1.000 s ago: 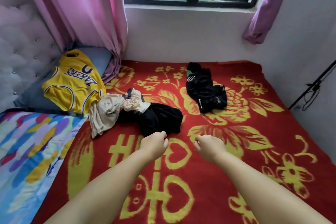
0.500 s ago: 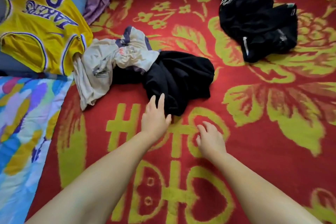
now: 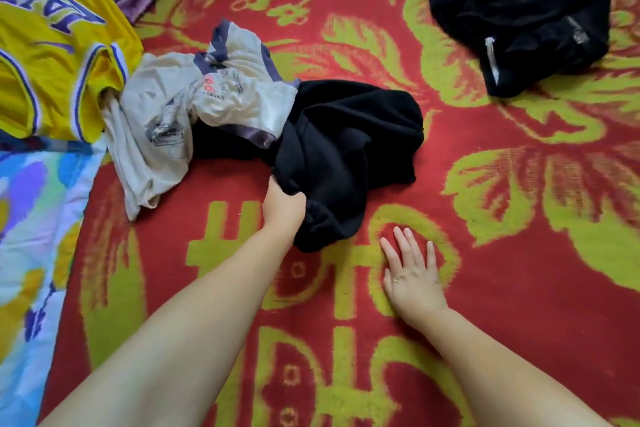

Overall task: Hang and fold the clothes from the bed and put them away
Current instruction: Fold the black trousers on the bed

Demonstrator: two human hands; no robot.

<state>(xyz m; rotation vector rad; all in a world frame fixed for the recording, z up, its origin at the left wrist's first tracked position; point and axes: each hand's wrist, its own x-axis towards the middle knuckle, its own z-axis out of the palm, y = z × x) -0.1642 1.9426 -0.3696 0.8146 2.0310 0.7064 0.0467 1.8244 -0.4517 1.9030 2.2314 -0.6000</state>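
One garment, the black sweatshirt [image 3: 346, 149] at frame centre, was gripped by the left hand [image 3: 282, 206] while the right hand [image 3: 410, 274] lay flat on the bed [image 3: 519, 288]; lifting it clear appeared next.

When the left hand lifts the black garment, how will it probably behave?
The black garment looks thick and soft, so it will probably droop from the left hand. The cream shirt overlaps it, so it may get dragged along.
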